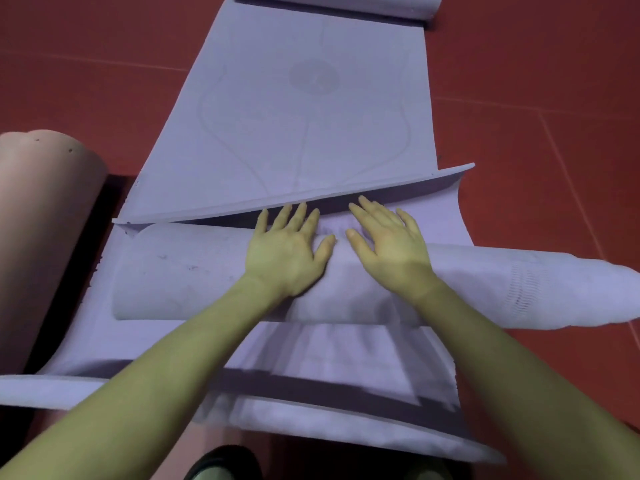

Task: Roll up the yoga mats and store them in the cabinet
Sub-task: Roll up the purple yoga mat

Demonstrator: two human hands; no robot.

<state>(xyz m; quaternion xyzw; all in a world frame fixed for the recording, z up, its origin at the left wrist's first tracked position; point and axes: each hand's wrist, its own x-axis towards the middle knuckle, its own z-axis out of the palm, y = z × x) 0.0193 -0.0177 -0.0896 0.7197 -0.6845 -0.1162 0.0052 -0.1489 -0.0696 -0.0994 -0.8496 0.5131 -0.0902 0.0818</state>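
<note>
Both hands lie flat and spread, palms down, on top of a rolled section of a lilac yoga mat (311,109) that stretches away across the red floor (554,98). The left hand (285,249) and the right hand (388,244) sit side by side near the middle of the roll (194,275), thumbs almost meeting, fingers fanned and pointing toward the far end; neither hand pinches or wraps anything, they only press on the curved surface. The roll runs from left to right under the palms, and its right end sticks out past the mat's edge as a paler, blurred stub. Just beyond the fingertips a loose edge of mat lifts up in a shallow curve, and past it the unrolled part lies flat, printed with faint lines and a round mark. At the far end another curl of the same mat rises. To the left, well apart from the hands, a pink rolled mat (41,216) lies on the floor. A dark shoe (221,462) shows at the near edge.
</note>
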